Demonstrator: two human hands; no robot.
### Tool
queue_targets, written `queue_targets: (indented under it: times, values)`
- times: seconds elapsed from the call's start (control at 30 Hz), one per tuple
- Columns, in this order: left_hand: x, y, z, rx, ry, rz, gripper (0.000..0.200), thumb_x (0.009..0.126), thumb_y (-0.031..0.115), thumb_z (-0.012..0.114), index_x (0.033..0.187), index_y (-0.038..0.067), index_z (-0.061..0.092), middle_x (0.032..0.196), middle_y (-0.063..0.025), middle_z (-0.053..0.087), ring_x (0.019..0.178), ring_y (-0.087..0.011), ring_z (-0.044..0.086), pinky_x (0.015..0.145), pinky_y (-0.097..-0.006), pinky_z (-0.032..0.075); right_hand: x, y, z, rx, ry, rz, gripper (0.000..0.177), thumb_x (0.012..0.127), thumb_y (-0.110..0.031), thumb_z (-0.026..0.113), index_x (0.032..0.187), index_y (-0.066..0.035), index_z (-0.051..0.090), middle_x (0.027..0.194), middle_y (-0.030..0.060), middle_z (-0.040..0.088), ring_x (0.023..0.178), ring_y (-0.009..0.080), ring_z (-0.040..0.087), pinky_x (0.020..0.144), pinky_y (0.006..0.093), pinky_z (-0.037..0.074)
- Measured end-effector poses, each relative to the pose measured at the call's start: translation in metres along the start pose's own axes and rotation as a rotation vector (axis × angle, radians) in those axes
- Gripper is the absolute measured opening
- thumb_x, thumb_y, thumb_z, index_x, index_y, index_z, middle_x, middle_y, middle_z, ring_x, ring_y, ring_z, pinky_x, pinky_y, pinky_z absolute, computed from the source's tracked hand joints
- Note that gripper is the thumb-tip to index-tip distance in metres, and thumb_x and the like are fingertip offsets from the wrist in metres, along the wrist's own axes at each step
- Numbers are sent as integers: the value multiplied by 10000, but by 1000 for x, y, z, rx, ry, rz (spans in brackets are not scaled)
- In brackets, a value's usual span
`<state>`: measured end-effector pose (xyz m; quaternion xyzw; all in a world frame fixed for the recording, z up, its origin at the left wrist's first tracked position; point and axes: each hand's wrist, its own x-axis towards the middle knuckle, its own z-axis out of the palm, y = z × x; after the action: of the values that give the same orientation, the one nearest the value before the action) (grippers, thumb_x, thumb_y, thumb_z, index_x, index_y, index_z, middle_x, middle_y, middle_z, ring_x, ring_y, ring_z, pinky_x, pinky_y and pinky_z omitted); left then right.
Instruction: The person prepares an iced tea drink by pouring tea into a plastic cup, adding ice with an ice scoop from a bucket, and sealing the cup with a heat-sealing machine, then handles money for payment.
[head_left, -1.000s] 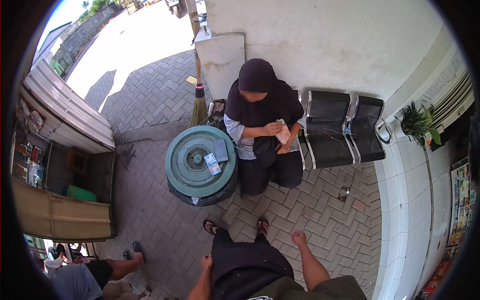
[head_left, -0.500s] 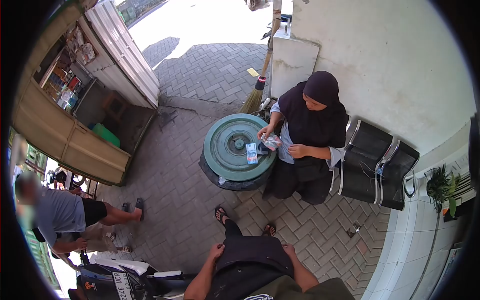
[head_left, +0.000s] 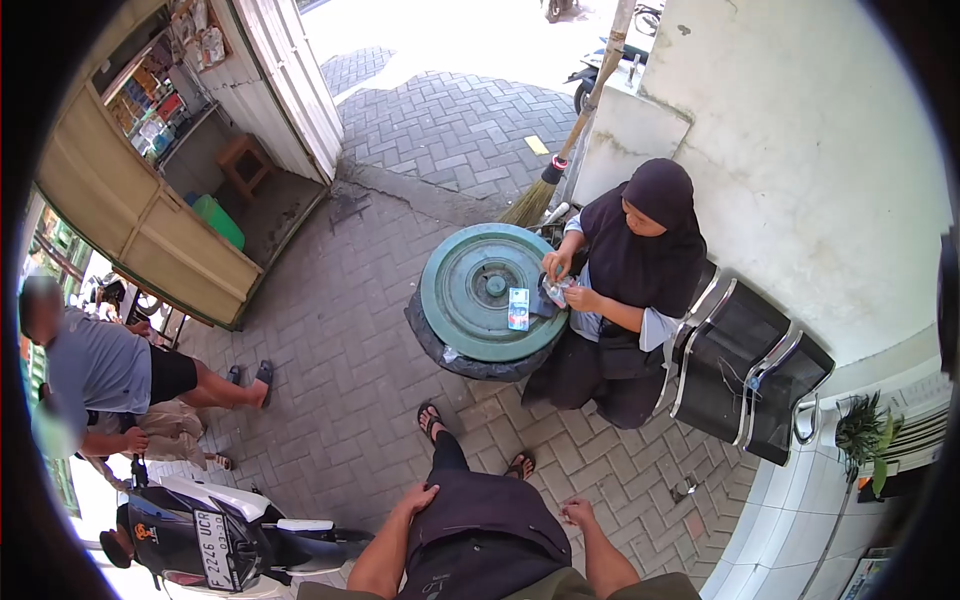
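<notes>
My left hand (head_left: 420, 498) is closed on the upper left edge of the dark apron (head_left: 490, 510) that I wear. Off the apron's right side, my right hand (head_left: 577, 512) has its fingers curled, with nothing visible in them. Ahead of me stands a round green lidded bin (head_left: 455, 320). A blue banknote (head_left: 518, 309) lies flat on its lid. Beside the bin, a seated person in a dark head covering (head_left: 640, 250) holds a small clear plastic bag (head_left: 558, 290) in both hands; its contents are too small to name.
Black metal chairs (head_left: 740, 350) line the right wall, near a potted plant (head_left: 865, 435). A straw broom (head_left: 535, 200) leans behind the bin. At lower left, a parked motorbike (head_left: 180, 540) stands near another person (head_left: 110, 365). A kiosk (head_left: 170, 230) is at upper left.
My right hand has come away from the apron's edge, while my left stays on it. The seated person has brought both hands together at the plastic bag. My view has shifted slightly.
</notes>
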<state>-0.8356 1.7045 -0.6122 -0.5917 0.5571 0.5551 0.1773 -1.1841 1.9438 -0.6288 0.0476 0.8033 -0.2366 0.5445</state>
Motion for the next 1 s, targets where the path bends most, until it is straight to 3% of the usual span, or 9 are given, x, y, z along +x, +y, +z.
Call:
queue_targets:
  times: [0.1, 0.17, 0.23, 0.33, 0.53, 1.0]
  values:
    - [-44, 43, -8, 103, 104, -44, 570, 870, 435, 504, 1181, -42, 536, 1158, -231, 574, 1086, -316, 553, 921, -373, 412, 7, 9, 8, -93, 8, -41, 172, 779, -25, 590, 948, -13, 616, 735, 106, 644, 622, 181, 646, 495, 326, 534]
    - [-36, 30, -3, 54, 77, -10, 558, 864, 435, 503, 1173, -28, 548, 1146, -227, 581, 1090, -326, 550, 925, -384, 412, 16, 5, 15, -148, 1, -60, 187, 787, -38, 592, 971, -13, 609, 737, 105, 645, 596, 170, 633, 494, 317, 527]
    - [-26, 18, 0, 19, 48, 17, 547, 857, 435, 502, 1165, -14, 560, 1135, -223, 587, 1095, -336, 547, 929, -394, 411, 22, 3, 25, 35, -79, -62, 200, 809, -63, 588, 1001, -9, 599, 737, 96, 646, 559, 151, 602, 479, 286, 501]
    - [-23, 6, 6, 17, 90, 1, 509, 858, 419, 500, 1120, -8, 590, 1092, -220, 608, 1058, -335, 570, 906, -394, 425, 13, -15, 36, 47, -97, -127, 191, 831, -83, 577, 1002, 1, 598, 724, 90, 646, 556, 146, 597, 473, 262, 479]
    - [-28, 19, 3, 131, 105, 29, 497, 861, 410, 492, 1119, -4, 589, 1106, -227, 598, 1054, -358, 564, 903, -401, 428, 17, -28, 43, -10, -110, -232, 197, 849, -94, 566, 1016, 6, 593, 734, 90, 648, 569, 152, 611, 488, 265, 494]
    - [-20, 45, -11, 303, 42, 49, 479, 810, 384, 568, 1102, 6, 608, 1084, -216, 611, 1043, -355, 571, 900, -407, 437, 21, 14, 24, 147, -28, -103, 118, 859, -94, 555, 950, -21, 573, 708, 107, 643, 551, 167, 625, 465, 288, 502]
